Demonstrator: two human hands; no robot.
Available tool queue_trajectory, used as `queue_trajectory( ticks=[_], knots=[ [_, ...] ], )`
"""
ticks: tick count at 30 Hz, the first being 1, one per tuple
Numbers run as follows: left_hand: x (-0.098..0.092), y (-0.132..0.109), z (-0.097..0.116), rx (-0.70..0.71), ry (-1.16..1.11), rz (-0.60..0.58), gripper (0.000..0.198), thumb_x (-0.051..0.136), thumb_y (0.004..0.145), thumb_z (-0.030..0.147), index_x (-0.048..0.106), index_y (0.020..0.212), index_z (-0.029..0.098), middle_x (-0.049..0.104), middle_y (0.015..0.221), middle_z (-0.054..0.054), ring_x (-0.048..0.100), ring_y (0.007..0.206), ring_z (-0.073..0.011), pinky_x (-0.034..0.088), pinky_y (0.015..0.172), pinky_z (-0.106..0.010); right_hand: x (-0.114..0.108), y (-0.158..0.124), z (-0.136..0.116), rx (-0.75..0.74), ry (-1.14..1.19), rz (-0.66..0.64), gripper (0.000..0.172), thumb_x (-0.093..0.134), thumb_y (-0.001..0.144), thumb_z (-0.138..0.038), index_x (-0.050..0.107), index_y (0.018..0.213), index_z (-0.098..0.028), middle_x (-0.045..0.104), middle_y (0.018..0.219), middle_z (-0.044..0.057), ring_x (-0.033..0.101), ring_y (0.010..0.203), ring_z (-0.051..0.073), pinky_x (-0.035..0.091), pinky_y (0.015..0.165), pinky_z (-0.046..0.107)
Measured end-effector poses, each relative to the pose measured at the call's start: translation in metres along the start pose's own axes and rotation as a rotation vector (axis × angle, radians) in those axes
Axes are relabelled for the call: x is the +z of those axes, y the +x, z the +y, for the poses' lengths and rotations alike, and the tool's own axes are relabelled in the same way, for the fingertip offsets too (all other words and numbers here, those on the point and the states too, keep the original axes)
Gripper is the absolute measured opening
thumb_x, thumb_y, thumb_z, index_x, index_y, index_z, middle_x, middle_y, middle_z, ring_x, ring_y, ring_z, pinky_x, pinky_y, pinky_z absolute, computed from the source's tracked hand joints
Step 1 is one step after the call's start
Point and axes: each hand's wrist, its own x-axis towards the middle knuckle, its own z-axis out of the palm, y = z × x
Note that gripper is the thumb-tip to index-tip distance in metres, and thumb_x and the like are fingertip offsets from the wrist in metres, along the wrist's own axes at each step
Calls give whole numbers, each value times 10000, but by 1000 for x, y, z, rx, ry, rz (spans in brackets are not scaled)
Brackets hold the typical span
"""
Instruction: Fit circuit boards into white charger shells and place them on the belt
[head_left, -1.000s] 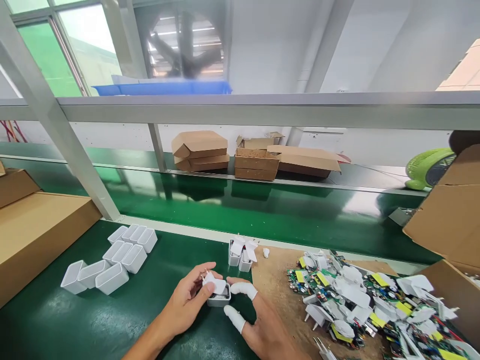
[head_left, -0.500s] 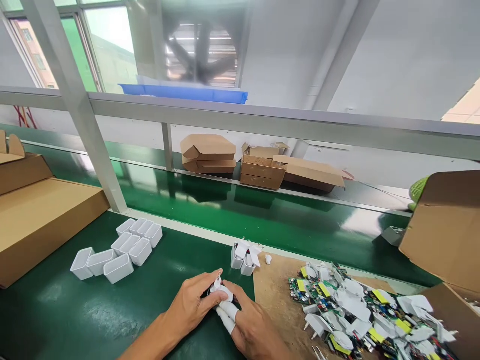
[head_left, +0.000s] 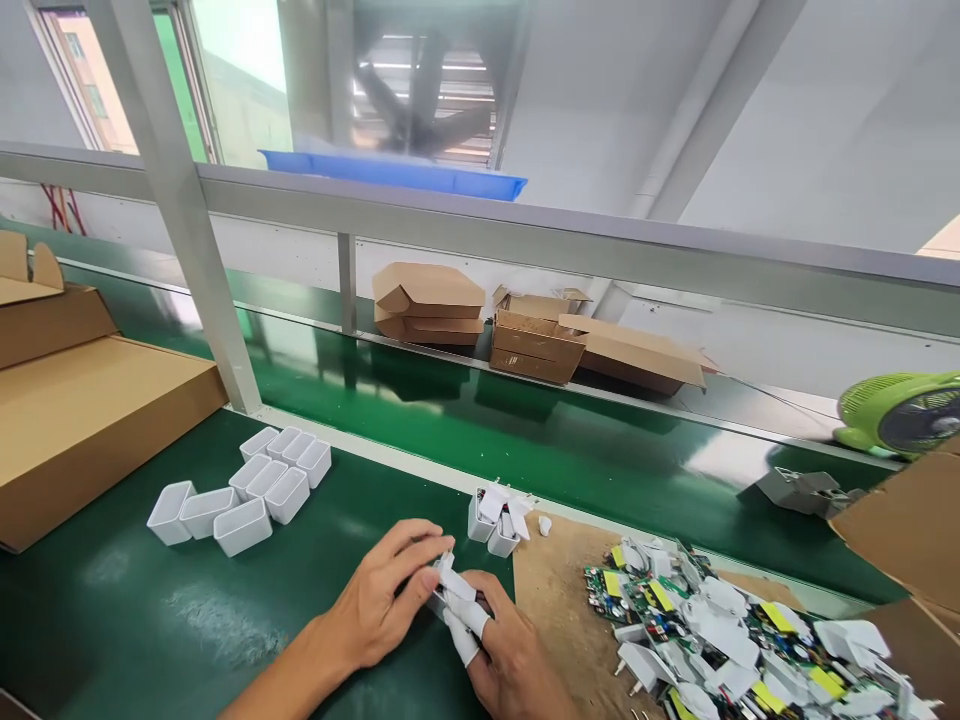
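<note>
Low over the green mat, both hands meet around a small white plastic charger piece [head_left: 450,578], whose inside is mostly hidden by fingers. My left hand [head_left: 382,595] pinches its left side between thumb and fingers. From the right, my right hand [head_left: 517,645] grips the same piece; white covers wrap some of its fingers. Just beyond the hands stand two white cases [head_left: 502,543] with white parts and boards sticking out of their tops. To the left, several open white plastic cases [head_left: 242,527] sit grouped on the mat.
A heap of circuit boards with white plug parts [head_left: 720,625] covers the brown board [head_left: 551,590] at right. Cardboard boxes stand at left [head_left: 97,430], right [head_left: 907,520] and behind the green belt [head_left: 420,400]. A metal post [head_left: 180,230] rises at left; a green fan [head_left: 892,410] is at right.
The camera view has shifted, bringing the green fan into sight at right. My left fingers have lifted and spread somewhat over the charger piece, which both hands still hold.
</note>
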Motion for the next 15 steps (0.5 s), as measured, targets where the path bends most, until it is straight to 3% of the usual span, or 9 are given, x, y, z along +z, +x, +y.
queue_trajectory(
  ticks=[3, 7, 9, 12, 13, 15],
  knots=[
    [6, -2, 3, -23, -10, -111, 358, 480, 1109, 331, 608, 1436, 262, 601, 1396, -127, 628, 1285, -232, 540, 1118, -364, 5, -3, 1, -25, -22, 86, 624, 427, 863, 8, 585, 1409, -249, 644, 1322, 119, 718, 1099, 224, 646, 937, 322],
    [7, -4, 1, -89, -36, -149, 363, 513, 1089, 444, 624, 1378, 254, 567, 1324, -128, 635, 1218, -251, 554, 1086, -404, 10, -8, 3, 5, -4, 157, 597, 470, 914, -34, 571, 1461, -253, 652, 1379, 127, 706, 1190, 236, 620, 1020, 349],
    [7, -5, -1, -84, -39, -163, 478, 584, 1037, 560, 597, 1425, 281, 546, 1299, -120, 642, 1165, -262, 584, 1030, -419, 14, -7, 6, 56, 113, 160, 527, 514, 940, -90, 627, 1423, -267, 689, 1338, 116, 704, 1197, 247, 612, 1036, 371],
    [12, -7, -2, -35, -31, -148, 1016, 812, 819, 684, 319, 1632, 323, 498, 1394, -145, 631, 1199, -309, 603, 1020, -459, 17, -2, 8, 277, 453, 197, 343, 524, 1048, -348, 719, 1311, -245, 754, 1210, 135, 747, 1104, 292, 670, 906, 407],
    [14, -8, -1, -11, -14, -133, 1094, 838, 809, 656, 231, 1659, 333, 485, 1436, -157, 616, 1248, -326, 593, 1045, -476, 17, 1, 8, 354, 595, 210, 392, 487, 1071, -459, 739, 1269, -233, 774, 1135, 143, 769, 1031, 309, 691, 818, 422],
    [19, -8, 2, 44, 32, -82, 980, 786, 912, 544, 182, 1658, 349, 502, 1471, -161, 588, 1320, -336, 565, 1093, -500, 15, 5, 6, 448, 847, 211, 534, 417, 1071, -607, 760, 1210, -222, 792, 1014, 152, 789, 903, 340, 694, 668, 452]
  ],
)
